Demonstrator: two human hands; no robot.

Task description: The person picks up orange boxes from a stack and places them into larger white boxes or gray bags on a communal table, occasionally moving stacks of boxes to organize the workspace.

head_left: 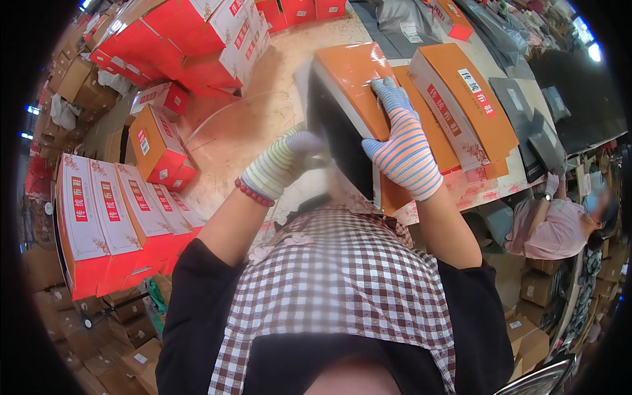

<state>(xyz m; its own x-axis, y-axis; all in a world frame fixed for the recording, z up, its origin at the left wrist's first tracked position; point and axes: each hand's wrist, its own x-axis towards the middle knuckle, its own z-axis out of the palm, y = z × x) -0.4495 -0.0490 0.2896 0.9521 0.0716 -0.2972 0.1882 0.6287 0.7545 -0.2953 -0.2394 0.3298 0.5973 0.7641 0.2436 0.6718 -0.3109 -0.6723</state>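
Observation:
An orange carton box stands tilted on the table in front of me. My right hand, in a striped knit glove, grips its top, with thumb and fingers apart across the orange face. A dark surface with a pale edge shows on the box's left side; whether it is the inside or a bag cannot be made out. Left of that, my left hand, gloved and wearing a red bead bracelet, hovers by the near edge of the dark surface. Motion smears its fingers.
Orange-and-white boxes lie at right. Red-and-white cartons line the left, with a tall stack behind. Grey plastic bags lie at the table's far edge. Another person works at right.

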